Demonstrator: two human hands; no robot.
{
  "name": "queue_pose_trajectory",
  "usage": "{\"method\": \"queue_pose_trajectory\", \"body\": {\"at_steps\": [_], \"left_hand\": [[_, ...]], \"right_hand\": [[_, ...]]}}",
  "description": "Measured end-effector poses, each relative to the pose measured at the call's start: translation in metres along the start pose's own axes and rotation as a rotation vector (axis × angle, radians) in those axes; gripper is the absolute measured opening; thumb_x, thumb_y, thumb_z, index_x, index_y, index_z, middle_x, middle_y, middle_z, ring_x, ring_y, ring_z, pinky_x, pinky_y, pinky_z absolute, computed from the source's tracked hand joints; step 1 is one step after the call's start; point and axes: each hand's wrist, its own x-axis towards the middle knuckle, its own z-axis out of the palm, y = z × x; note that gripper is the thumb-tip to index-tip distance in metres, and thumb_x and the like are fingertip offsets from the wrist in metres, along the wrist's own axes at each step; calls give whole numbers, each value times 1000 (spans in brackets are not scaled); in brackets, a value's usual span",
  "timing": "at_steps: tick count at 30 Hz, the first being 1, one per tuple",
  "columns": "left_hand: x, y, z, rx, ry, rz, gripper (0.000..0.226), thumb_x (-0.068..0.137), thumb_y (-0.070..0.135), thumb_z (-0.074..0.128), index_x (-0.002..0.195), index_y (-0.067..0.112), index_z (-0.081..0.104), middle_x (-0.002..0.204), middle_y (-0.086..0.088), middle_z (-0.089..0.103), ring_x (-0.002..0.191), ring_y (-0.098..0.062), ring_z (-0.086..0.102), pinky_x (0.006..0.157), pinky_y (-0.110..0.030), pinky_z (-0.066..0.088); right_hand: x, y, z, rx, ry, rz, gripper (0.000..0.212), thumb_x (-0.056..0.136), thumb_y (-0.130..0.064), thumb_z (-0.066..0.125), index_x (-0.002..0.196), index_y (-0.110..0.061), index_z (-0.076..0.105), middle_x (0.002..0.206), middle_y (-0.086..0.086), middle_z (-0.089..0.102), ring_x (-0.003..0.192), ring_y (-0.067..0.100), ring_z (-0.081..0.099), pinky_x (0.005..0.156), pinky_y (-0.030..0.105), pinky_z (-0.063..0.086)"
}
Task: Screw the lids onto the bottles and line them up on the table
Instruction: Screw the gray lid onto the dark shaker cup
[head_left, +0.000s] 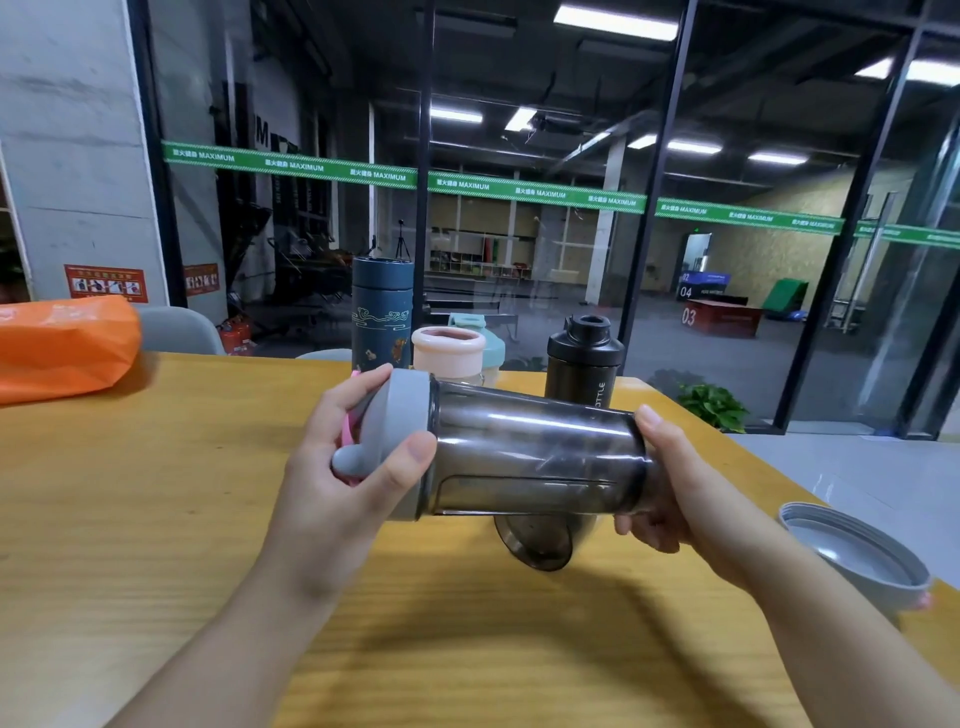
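Both hands hold a smoky clear bottle (535, 457) sideways above the wooden surface (156, 519): left hand (343, 467) has its grip closed around the grey lid (400, 441) on the bottle's mouth, right hand (675, 493) has its grip closed on the bottle's base end. Under the bottle a dark clear cup piece (535, 543) lies on the surface, and a loose grey lid (857, 556) sits at the right edge. Further back stand a pink-rimmed jar (449, 353), a teal-lidded bottle (491, 345), a blue flask (382, 312) and a black bottle (584, 361), with an orange bag (62, 343) far left.
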Motion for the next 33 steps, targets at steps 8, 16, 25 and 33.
{"method": "queue_pose_trajectory", "body": {"at_steps": [8, 16, 25, 33], "left_hand": [[2, -1, 1, -165, 46, -190, 65, 48, 49, 73, 111, 39, 62, 100, 11, 68, 74, -12, 70, 55, -41, 58], [4, -8, -3, -207, 36, -424, 51, 62, 52, 67, 110, 36, 66, 119, -8, 63, 78, -22, 69, 61, -43, 58], [5, -7, -2, -195, 39, -393, 53, 53, 51, 75, 103, 35, 66, 114, -10, 64, 79, -24, 68, 56, -40, 57], [2, -2, -1, -134, -14, -262, 71, 46, 52, 73, 114, 36, 62, 99, 4, 71, 79, -18, 71, 55, -40, 57]], "right_hand": [[-4, -2, 6, 49, 198, -366, 57, 69, -60, 55, 125, -57, 43, 109, 3, 62, 81, 11, 67, 69, 31, 51], [-8, 1, 6, 32, 178, -525, 66, 69, -53, 56, 134, -50, 43, 129, 8, 55, 97, 12, 67, 81, 29, 53], [-5, 3, 6, 11, 183, -477, 59, 74, -55, 49, 131, -43, 46, 89, 7, 60, 63, 10, 60, 57, 25, 49], [1, -3, 9, 58, 183, -249, 32, 81, -51, 35, 85, -31, 60, 62, 0, 46, 47, 12, 35, 46, 29, 27]]}}
